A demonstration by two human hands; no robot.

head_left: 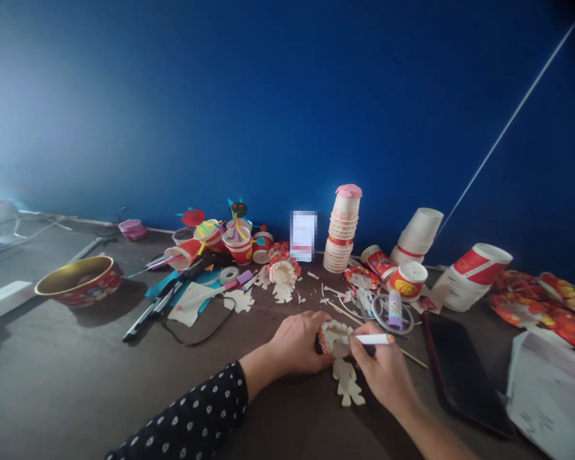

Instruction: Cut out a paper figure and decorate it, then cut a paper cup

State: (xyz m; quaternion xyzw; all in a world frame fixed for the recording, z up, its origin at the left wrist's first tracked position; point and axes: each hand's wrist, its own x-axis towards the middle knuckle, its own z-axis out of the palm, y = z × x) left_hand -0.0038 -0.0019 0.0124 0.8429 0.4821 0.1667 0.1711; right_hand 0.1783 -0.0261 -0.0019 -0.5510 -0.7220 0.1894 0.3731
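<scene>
A paper cutout figure [347, 380], cream with a red patterned edge round its head, lies in front of me at the table's near middle. My left hand [298, 343] is closed on the left edge of its head. My right hand [383, 374] grips a white marker [374, 339] with an orange end, its writing tip hidden by the fingers over the figure's head. Beyond my hands lies a similar cutout figure [282, 281]. Close to my right hand are a purple glue stick [395, 311] and a thin wooden stick [414, 359].
A phone [462, 367] lies right of my right hand. Stacked paper cups [344, 233] stand against the blue wall. At left are a gold-lined bowl [79, 291], a white pen [201, 305] and a black cable [191, 345]. Paper scraps [239, 300] litter the middle.
</scene>
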